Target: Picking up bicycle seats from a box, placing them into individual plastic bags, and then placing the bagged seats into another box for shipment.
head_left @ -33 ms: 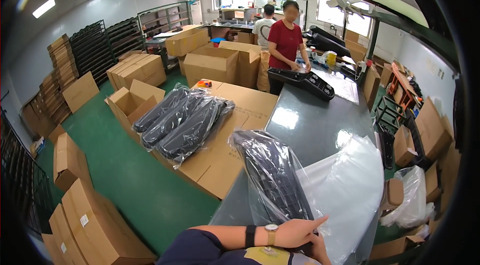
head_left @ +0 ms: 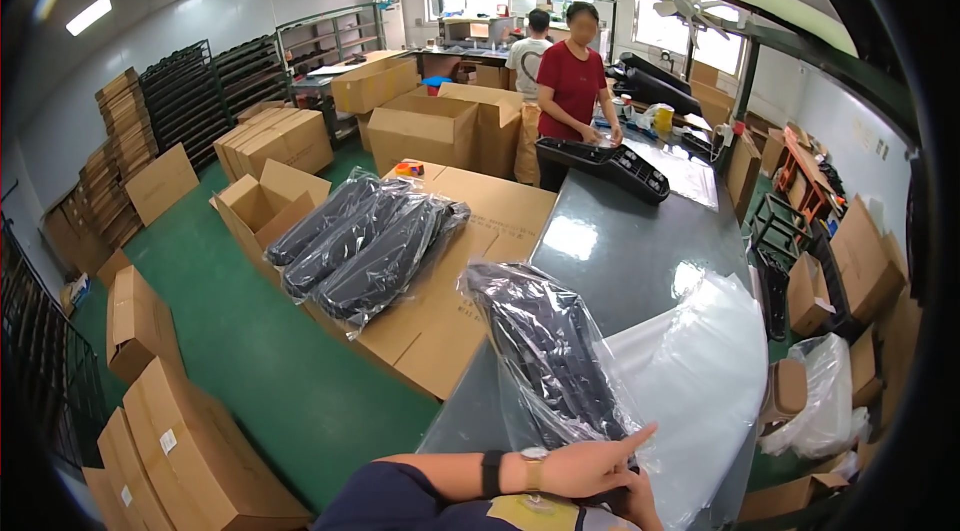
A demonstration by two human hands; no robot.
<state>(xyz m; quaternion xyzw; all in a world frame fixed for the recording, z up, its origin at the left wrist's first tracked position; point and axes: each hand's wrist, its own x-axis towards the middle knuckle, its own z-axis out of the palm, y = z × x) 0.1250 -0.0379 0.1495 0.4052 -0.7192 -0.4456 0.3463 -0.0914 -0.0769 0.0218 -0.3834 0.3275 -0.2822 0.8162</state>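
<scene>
A long black moulded plastic part point(head_left: 545, 336) lies inside a clear plastic bag point(head_left: 597, 371) on the dark table, its near end pointing at me. My left hand point(head_left: 575, 468), a watch and a black band on its wrist, crosses in front at the bag's near end. Its index finger points out to the right, while the other fingers curl onto the bag. Just beside and below it, my right hand point(head_left: 637, 503) is closed at the same end, partly hidden. A stack of clear plastic bags point(head_left: 690, 371) lies directly right of the part.
Several bagged black parts point(head_left: 385, 256) rest on flat cardboard point(head_left: 480, 221) to the left. Across the table point(head_left: 625, 241), a person in red point(head_left: 572, 81) handles another black part point(head_left: 610, 166). Cartons point(head_left: 200, 451) stand on the green floor at left; a second person point(head_left: 527, 61) is farther back.
My left hand has shifted slightly up and away from me at the bag's near end. The plastic over the black part has moved and creased differently. The stacked bags look unchanged.
</scene>
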